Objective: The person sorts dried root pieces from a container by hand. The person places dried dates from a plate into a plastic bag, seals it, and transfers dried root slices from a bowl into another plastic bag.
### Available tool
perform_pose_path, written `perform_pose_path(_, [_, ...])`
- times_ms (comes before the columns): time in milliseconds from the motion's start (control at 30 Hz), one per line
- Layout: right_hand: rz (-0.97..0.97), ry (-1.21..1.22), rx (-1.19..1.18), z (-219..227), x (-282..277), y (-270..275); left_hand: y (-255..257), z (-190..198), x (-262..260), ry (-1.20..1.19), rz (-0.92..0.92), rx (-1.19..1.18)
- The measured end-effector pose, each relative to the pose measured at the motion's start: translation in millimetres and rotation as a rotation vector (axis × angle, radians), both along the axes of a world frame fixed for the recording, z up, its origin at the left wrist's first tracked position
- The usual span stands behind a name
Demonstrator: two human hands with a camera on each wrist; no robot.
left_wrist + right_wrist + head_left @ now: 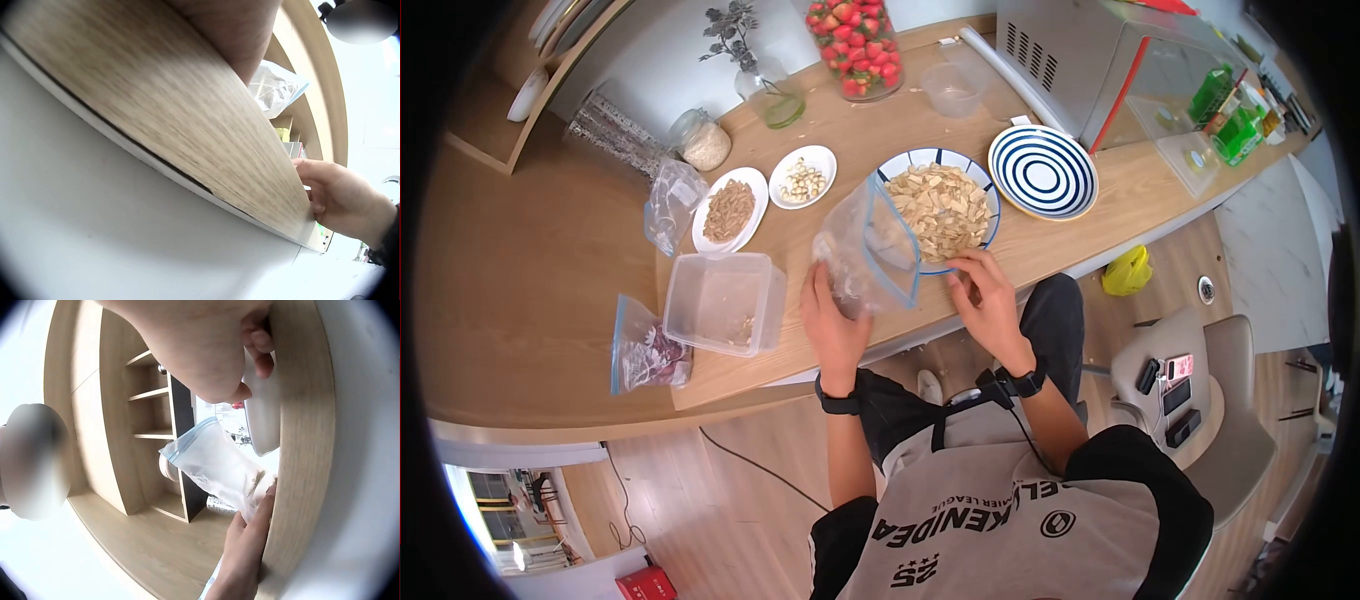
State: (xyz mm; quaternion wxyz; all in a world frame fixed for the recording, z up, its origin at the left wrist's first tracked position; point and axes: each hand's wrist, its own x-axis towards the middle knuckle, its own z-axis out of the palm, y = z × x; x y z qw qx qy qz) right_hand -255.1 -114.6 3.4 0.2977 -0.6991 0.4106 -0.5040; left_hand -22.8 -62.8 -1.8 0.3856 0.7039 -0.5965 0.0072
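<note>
A clear zip bag with a blue-edged mouth stands tilted, its mouth beside a blue-and-white plate heaped with pale dried slices. The left hand holds the bag low on its side; in the right wrist view the left hand grips the bag near its bottom. At the plate's near rim is the right hand, fingers bent, fingertips on the rim. The right hand also shows in the left wrist view. Its exact hold is partly hidden.
Left of the bag are a white dish of brown pieces, a dish of pale pieces, a plastic tub and a bag with purple contents. Behind stand a strawberry jar and vase; a striped plate is right.
</note>
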Motion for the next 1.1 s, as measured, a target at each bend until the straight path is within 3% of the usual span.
perform_pose_path(267, [-0.021,-0.005,-0.051,-5,2,-1,0,0,0,-0.037,0.015,0.007])
perform_pose_path(533, [-0.071,-0.068,0.065,3,-8,-9,0,-3,2,-0.064,0.016,-0.042])
perform_pose_path(667, [-0.110,0.124,-0.026,7,-18,-28,-1,-4,2,-0.064,0.020,-0.072])
perform_pose_path(1100, [-0.125,0.197,-0.085,5,-11,-31,1,-1,0,-0.056,0.025,-0.047])
